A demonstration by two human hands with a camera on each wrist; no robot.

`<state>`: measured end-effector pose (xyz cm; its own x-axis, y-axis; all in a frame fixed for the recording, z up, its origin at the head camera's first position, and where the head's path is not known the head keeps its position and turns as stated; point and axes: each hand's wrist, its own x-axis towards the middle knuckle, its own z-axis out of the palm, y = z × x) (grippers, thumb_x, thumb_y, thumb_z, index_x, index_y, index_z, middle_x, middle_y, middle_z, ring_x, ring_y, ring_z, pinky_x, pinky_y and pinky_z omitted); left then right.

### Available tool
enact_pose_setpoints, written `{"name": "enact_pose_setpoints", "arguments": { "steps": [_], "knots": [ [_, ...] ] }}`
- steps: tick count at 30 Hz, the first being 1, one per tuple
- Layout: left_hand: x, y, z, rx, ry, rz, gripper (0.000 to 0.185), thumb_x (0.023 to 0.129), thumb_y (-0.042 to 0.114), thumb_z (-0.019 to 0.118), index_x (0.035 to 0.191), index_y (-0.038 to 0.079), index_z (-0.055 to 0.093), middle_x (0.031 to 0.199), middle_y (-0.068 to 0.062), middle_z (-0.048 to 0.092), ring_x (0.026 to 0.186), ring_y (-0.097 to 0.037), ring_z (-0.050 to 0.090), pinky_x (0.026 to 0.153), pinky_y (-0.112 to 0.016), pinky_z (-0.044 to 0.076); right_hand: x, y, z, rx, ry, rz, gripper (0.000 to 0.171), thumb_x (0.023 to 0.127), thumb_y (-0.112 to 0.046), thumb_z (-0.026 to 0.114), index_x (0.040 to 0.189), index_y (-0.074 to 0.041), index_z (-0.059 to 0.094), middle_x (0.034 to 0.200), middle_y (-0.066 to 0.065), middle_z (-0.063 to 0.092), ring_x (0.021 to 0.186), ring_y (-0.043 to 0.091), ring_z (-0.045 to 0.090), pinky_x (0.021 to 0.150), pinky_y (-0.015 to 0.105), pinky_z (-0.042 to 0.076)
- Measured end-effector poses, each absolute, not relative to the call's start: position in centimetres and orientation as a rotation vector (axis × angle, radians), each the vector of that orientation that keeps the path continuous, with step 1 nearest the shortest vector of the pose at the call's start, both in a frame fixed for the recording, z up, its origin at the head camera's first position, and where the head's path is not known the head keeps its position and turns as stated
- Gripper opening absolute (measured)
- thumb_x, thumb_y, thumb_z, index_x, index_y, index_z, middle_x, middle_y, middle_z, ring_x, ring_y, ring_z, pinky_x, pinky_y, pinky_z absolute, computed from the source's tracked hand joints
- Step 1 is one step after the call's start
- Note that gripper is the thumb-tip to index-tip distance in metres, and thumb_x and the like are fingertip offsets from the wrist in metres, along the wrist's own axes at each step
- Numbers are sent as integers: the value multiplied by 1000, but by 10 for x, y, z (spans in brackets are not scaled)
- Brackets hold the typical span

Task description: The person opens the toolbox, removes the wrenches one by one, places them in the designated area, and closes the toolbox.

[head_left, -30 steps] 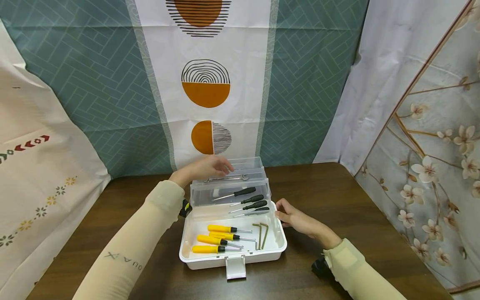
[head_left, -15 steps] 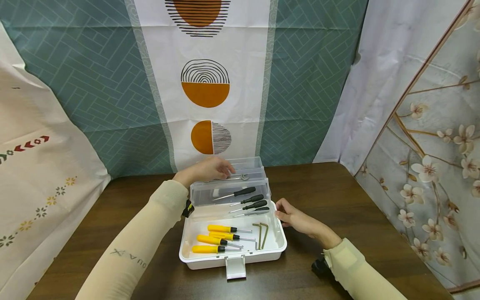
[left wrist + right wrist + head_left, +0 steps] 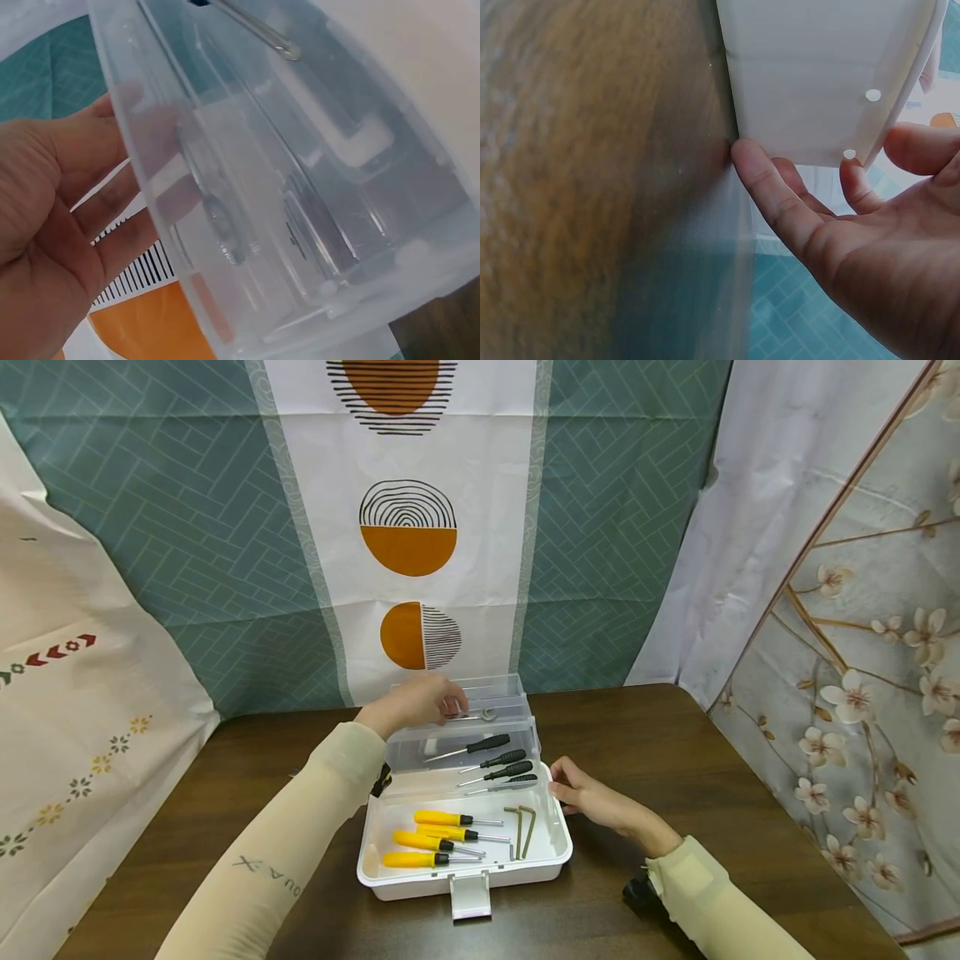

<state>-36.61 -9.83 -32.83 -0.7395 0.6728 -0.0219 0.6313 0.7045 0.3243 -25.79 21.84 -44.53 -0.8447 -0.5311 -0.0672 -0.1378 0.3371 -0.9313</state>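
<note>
My left hand (image 3: 420,697) reaches over the translucent upper tray (image 3: 517,703) of a white toolbox (image 3: 408,887). Its bent fingers come right to a silver wrench (image 3: 487,715) lying there, overlapping its left part. In the left wrist view, my fingers and the wrench (image 3: 221,229) show dimly through the plastic wall. On the other side, my right hand (image 3: 592,797) holds the toolbox's right wall. In the right wrist view, its thumb (image 3: 922,146) is at the rim, while a fingertip (image 3: 750,154) sits low by the table.
Several yellow-handled screwdrivers (image 3: 414,859) lie in the box bottom beside two brass-coloured hex keys (image 3: 529,835). Black-handled screwdrivers (image 3: 489,742) lie on the middle tray and behind the bottom compartment. A latch (image 3: 471,897) hangs at the front. Patterned curtains (image 3: 630,527) border the brown table (image 3: 637,727).
My left hand has come down and slightly right onto the wrench, covering more of its left part. The right hand keeps its place on the toolbox.
</note>
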Motion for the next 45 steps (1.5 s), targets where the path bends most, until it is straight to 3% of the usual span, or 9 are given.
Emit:
{"name": "enact_pose_setpoints", "arguments": {
  "steps": [27, 45],
  "knots": [
    [-363, -96, -332, 1119, 2823, 421, 38, 83, -12, 69, 112, 11, 78, 92, -3, 72, 85, -17, 63, 79, -31, 55, -258, 219, -445, -597, 2244, -1517, 19, 113, -17, 42, 121, -1, 37, 126, 20, 46, 126, 36, 50, 107, 59, 48],
    [-363, -97, -331, 1099, 2772, 434, 32, 88, -8, 70, 117, 6, 75, 100, -9, 72, 91, -21, 62, 84, -36, 55, -258, 219, -446, -592, 2247, -1513, 19, 113, -18, 42, 122, -1, 37, 128, 20, 45, 128, 37, 49, 107, 59, 48]
  ]
}}
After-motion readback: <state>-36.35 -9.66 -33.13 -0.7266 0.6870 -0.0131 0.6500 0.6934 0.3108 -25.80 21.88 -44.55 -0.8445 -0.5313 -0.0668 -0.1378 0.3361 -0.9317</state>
